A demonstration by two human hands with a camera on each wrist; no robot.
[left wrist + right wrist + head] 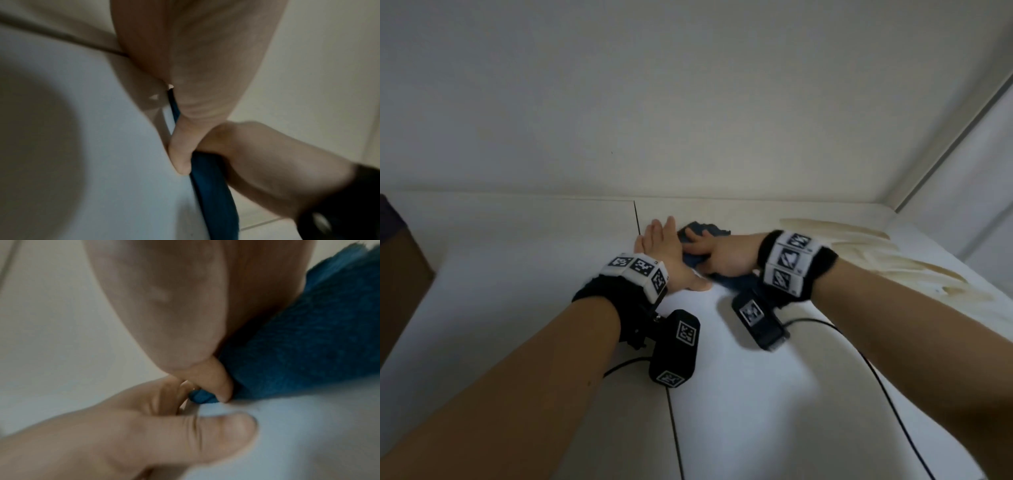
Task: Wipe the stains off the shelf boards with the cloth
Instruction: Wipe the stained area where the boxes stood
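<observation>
White shelf board (739,377) runs under both forearms and meets a pale back wall (688,102); on it the right hand (726,257) lies over a blue cloth (709,229), palm down and fingers spread on the fabric, which bunches out past the fingertips and behind the heel of the hand; whether those fingers curl into it cannot be told, the hand being blurred; the left hand (664,253) lies flat just beside it, fingers straight and together, gripping nothing, its thumb side touching the right hand; the left wrist view shows the cloth (213,186) as a thin blue band pressed to the board (102,146) under the right hand (267,162), which the head view does not; the right wrist view shows the cloth's (308,345) nap and a thumb (216,382) on its edge; 1 dark seam (637,216) divides the board beside the left hand; yellowish streaks (876,260) cover the right part, near the side wall (979,188); left of the seam the board lies open to a brown box (400,274).
</observation>
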